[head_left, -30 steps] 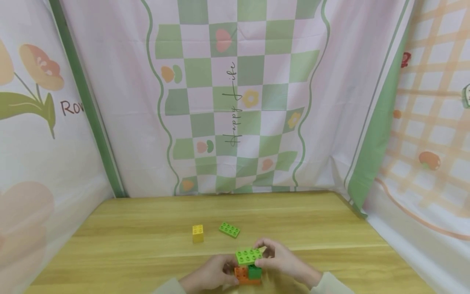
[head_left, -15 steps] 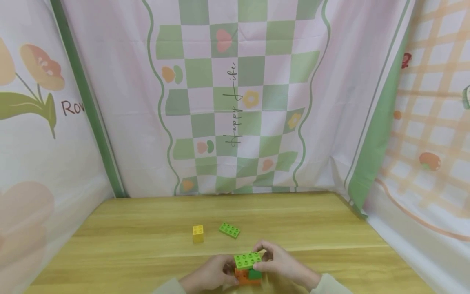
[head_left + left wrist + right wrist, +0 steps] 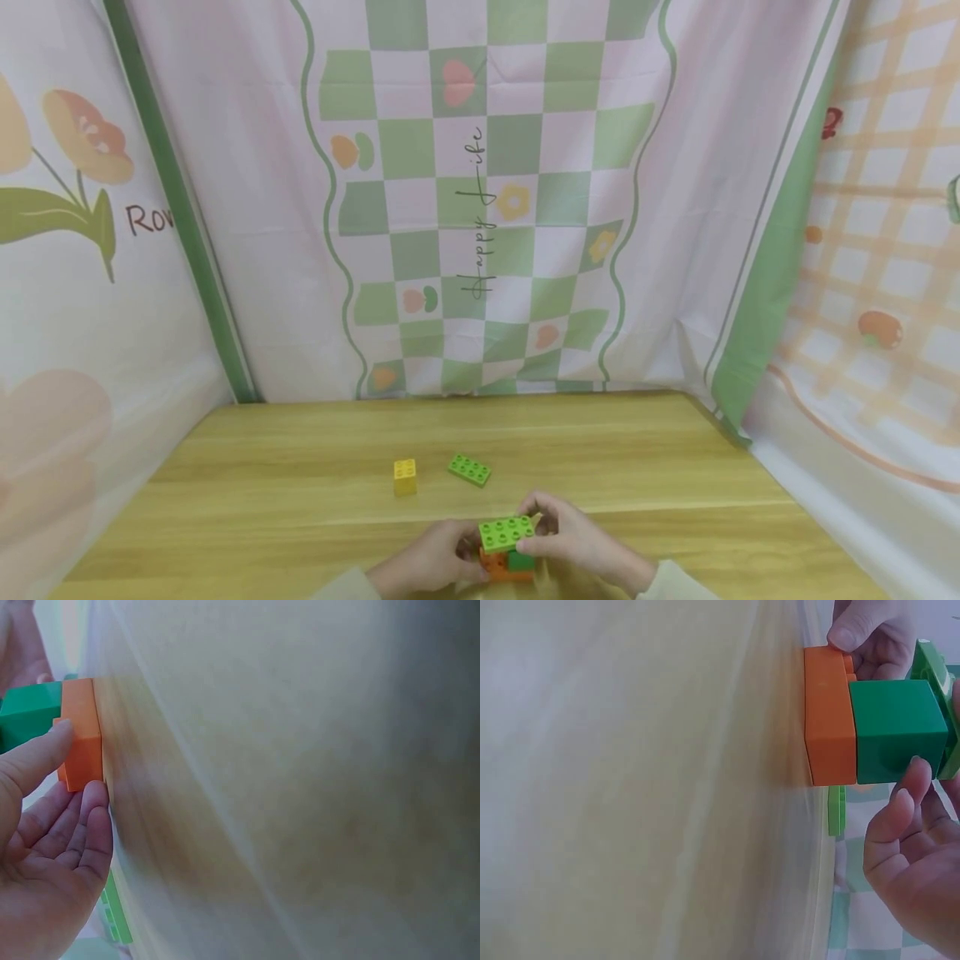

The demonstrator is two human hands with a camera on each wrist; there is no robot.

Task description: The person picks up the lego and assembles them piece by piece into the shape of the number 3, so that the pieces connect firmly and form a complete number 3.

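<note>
Hanging behind everything, a checked curtain [image 3: 465, 250] is facing both grips, and the wood-grain table [image 3: 262, 500] is spreading beneath them. Operating from afar, I am logging two occupied hands: the left hand [image 3: 442, 554] is pinching the left end of an orange brick [image 3: 829, 716]; the right hand [image 3: 566, 537] is pinching the right end of the held lime plate [image 3: 504, 530].

The orange brick is extending rightward from the left grip, long axis running left to right, apparently resting on the table. The held lime plate is reaching leftward from the right grip, roughly parallel. I am judging this the deciding relation: it is lying over the dark green block [image 3: 900, 731], which is standing on the brick's right half, nearer the right hand. Its left end is sitting lower; whether plate and block are touching, I cannot tell.

Beyond both grips, the loose lime plate [image 3: 469, 470] is lying askew. Left of that, beyond the left grip, the yellow block [image 3: 405, 477] is standing upright.
</note>
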